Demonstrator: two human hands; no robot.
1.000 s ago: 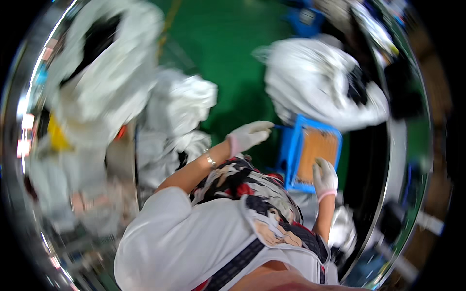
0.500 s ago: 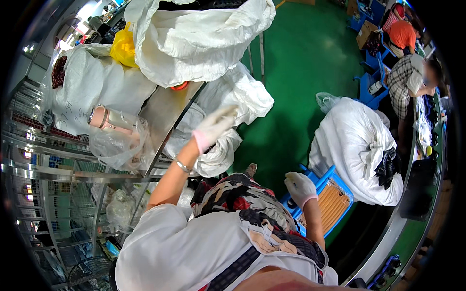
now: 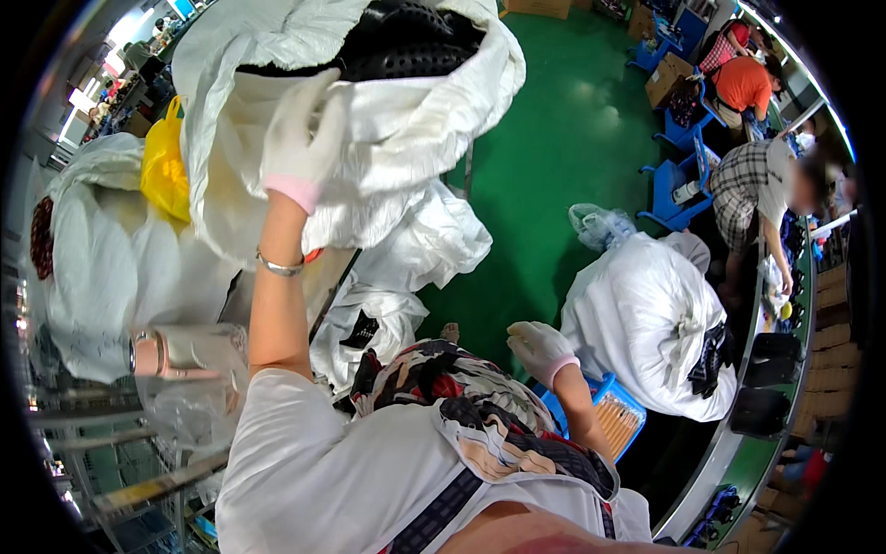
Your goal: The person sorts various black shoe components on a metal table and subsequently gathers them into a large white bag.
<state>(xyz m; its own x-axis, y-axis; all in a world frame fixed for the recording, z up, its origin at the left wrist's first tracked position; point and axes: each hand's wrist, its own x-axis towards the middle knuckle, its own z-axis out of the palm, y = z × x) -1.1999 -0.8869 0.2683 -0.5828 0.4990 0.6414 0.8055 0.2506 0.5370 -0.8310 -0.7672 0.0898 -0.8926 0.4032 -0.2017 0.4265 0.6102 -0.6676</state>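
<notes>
Far left: a large white sack (image 3: 101, 268) sits on the metal rack (image 3: 83, 434), with a dark red patch showing at its left edge. Just right of it and higher, a yellow plastic bag (image 3: 164, 171) hangs against the next package. Below, a clear plastic bag (image 3: 189, 369) holding a pinkish roll lies on the rack beside the person's left upper arm.

Centre left: a big white sack (image 3: 397, 120) stands open at the top, with black perforated items (image 3: 406, 46) showing inside. The left hand (image 3: 303, 138), in a white glove with a pink cuff, is raised against the sack's front wall; its grip lies flat on the fabric, and whether the fingers pinch any cloth cannot be told. A metal bracelet (image 3: 280, 267) sits on that wrist. More crumpled white sacking (image 3: 415, 249) hangs below, down to the green floor (image 3: 554, 157).

Centre right: the right hand (image 3: 540, 349), gloved alike, hangs free with fingers loosely curled, its grip holding nothing, above a blue crate (image 3: 616, 420) with a tan slatted inside.

Right: a tied white sack (image 3: 646, 323) rests on the floor just beside the crate, dark items at its side. A smaller clear bag (image 3: 600, 224) lies behind it. Further right, blue carts (image 3: 678, 175) and cardboard boxes (image 3: 666, 78) stand where other people (image 3: 752, 185) work.
</notes>
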